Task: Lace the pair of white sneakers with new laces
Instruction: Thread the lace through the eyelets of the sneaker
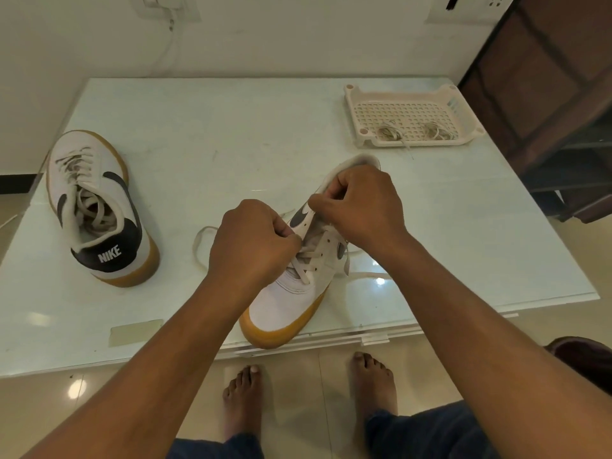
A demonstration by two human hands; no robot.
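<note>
A white sneaker [291, 299] with a gum sole lies at the table's front edge, toe toward me, its lower eyelets crossed by a white lace [198, 243] that trails off on both sides. My left hand [251, 246] pinches the lace at the sneaker's left eyelet row. My right hand [361, 207] grips the upper side of the sneaker near the collar, fingers curled at an eyelet. The second sneaker [96, 207] stands fully laced at the left, heel toward me.
The glass-topped table [231, 127] carries a cream perforated tray [410, 117] at the back right with two bundles of worn laces [390, 132]. A strip of tape [135, 331] sticks near the front edge. My bare feet stand on the tiled floor below.
</note>
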